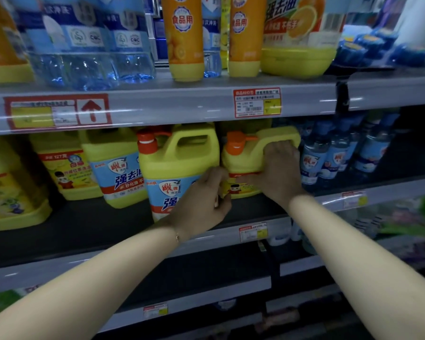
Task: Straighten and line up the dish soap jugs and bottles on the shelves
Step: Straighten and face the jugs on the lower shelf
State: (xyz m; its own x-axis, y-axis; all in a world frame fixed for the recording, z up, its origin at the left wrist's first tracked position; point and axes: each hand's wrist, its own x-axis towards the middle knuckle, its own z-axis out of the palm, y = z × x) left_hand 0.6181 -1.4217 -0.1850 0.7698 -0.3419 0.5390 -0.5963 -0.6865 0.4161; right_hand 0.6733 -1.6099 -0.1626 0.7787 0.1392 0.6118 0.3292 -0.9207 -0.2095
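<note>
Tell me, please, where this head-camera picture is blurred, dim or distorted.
Head view: the clear blue plastic bottles on the top shelf are smeared by motion blur; the yellow plastic jug with an orange cap, held by the left hand and right hand, is fairly sharp; the grey metal shelf rail bows from the wide lens; the lower right shelves are dim and soft.

Grey store shelving fills the view in dim, bluish light; the top shelf (169, 104) has a pale front rail with glare streaks; a red-framed arrow tag (58, 111) sits at its left, a price tag (257, 103) further right; the middle shelf (96, 224) has a dark deck; a black upright (341, 96) splits the bays.
</note>
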